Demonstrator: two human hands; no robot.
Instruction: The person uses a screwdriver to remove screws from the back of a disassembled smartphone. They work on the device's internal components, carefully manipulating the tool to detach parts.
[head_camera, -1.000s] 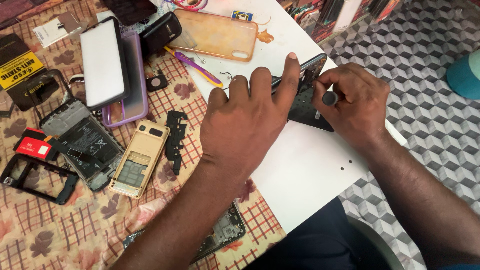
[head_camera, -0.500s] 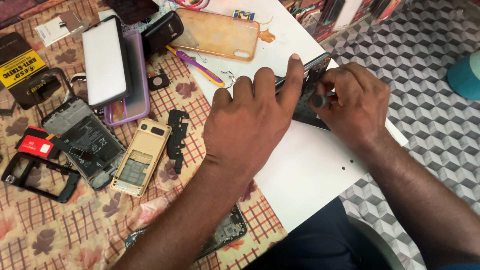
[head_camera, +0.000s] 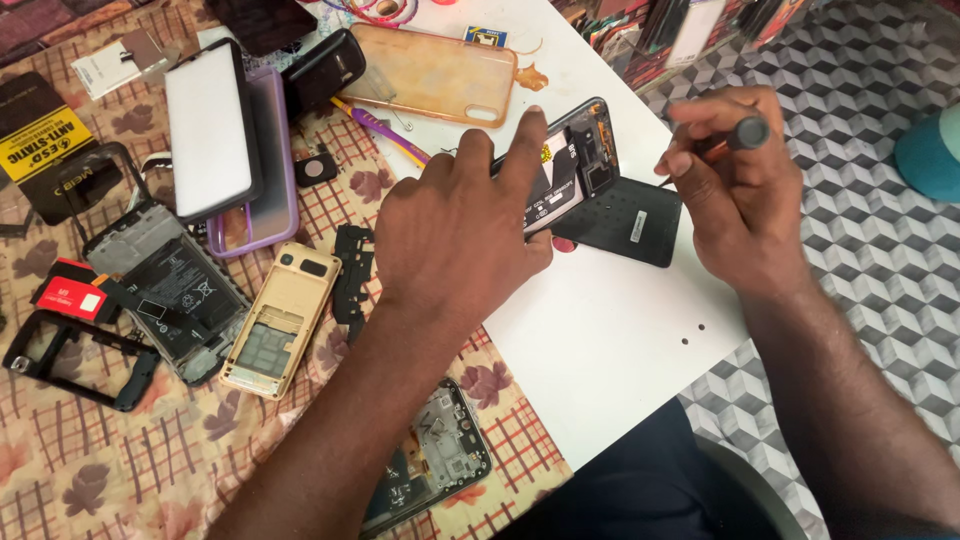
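Head view: opened phone (head_camera: 572, 165) pinned on white tabletop (head_camera: 610, 330) by left hand (head_camera: 460, 235), frame centre; screwdriver (head_camera: 735, 138) gripped by closed right hand (head_camera: 740, 200), upper right.

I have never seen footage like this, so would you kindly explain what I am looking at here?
This is one view from a camera worn on a person's head, looking down at their own bare hands; no machine is involved. The left hand steadies an opened dark phone on a white board. The right hand grips a small screwdriver beside it, above a black back cover. On the patterned cloth to the left lie phone parts: a gold phone shell, a white phone in a purple case, and a clear orange case.
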